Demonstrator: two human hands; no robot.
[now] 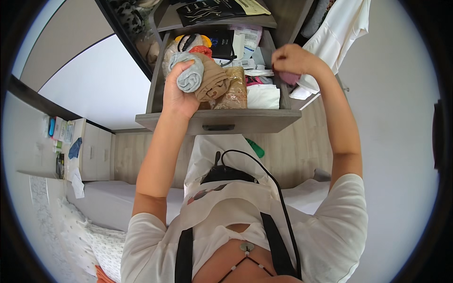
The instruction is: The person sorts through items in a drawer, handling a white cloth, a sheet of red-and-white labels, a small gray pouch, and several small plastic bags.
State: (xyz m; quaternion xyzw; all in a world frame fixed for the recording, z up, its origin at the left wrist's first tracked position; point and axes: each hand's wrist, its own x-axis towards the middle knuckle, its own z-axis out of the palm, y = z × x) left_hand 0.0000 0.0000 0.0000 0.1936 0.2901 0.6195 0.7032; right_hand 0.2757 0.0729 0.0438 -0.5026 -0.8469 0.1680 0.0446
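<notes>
My left hand [181,96] is closed round a light grey rolled-up cloth [189,75], which looks like a balled pair of socks. Pressed against it is a brown rolled cloth [212,82], like rolled tights; whether my fingers also grip that one is hidden. Both are over the left part of an open drawer [184,121]. At the drawer's right side my right hand [297,61] is raised with its fingers curled in. Right beneath it shows a mauve cloth [289,78]; I cannot tell if the fingers hold it.
Inside the drawer lie a brown taped package [236,89], a white folded cloth [263,96] and a red cloth [203,50]. A black pouch [212,12] rests on the shelf above. White fabric [337,42] hangs at the right. A green item [255,147] is on the floor.
</notes>
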